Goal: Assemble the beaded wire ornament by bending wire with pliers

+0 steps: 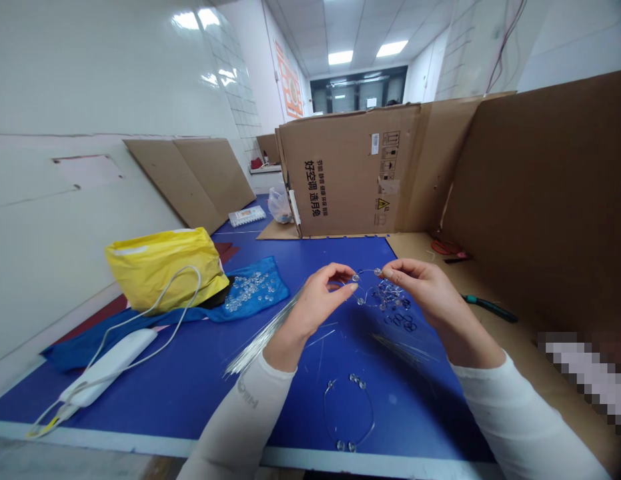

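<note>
Above the blue table (305, 380), my left hand (320, 297) pinches a thin wire strung with clear beads (360, 301). My right hand (423, 287) grips the same wire by a bead at its right part. Just below and between the hands lies a pile of beaded wire rings (400, 303), partly behind the held wire. Nearer the front edge rests a wire loop (373, 417) with several clear beads. A bundle of thin wires (260, 343) lies beside my left forearm, and more loose wires (403, 348) lie under my right hand.
Clear beads (250, 287) lie on a blue cloth (276, 273) at left, beside a yellow bag (165, 267). A white power strip (110, 367) with its cable is at front left. Cardboard (350, 173) walls the back and right. Green-handled pliers (490, 308) lie at right.
</note>
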Motion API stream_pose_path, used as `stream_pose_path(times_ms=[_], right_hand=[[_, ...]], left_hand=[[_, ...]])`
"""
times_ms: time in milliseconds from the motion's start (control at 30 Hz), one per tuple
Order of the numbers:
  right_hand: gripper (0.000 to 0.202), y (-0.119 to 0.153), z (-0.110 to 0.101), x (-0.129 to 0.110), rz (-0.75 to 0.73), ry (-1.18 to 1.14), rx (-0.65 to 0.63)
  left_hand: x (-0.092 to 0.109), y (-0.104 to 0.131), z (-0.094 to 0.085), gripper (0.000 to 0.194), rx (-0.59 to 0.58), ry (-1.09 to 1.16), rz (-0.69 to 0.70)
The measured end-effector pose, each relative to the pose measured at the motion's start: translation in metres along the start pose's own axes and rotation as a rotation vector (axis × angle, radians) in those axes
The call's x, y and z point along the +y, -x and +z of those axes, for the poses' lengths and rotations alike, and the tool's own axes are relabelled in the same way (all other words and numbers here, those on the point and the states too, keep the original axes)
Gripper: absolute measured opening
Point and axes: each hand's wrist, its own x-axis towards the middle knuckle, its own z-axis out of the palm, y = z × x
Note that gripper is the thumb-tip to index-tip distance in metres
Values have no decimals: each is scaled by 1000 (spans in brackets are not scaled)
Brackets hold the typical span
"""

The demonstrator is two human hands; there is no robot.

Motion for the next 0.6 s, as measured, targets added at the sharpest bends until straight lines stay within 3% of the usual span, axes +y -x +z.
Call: stream_pose_path(times_ms=[167, 600], right_hand=[[32, -1, 1, -2, -13, -9, -1], [31, 0, 6, -5, -36, -68, -40]], left_hand=[[0, 0, 1, 13, -20, -13, 14], [11, 1, 4, 17, -54, 310, -95]])
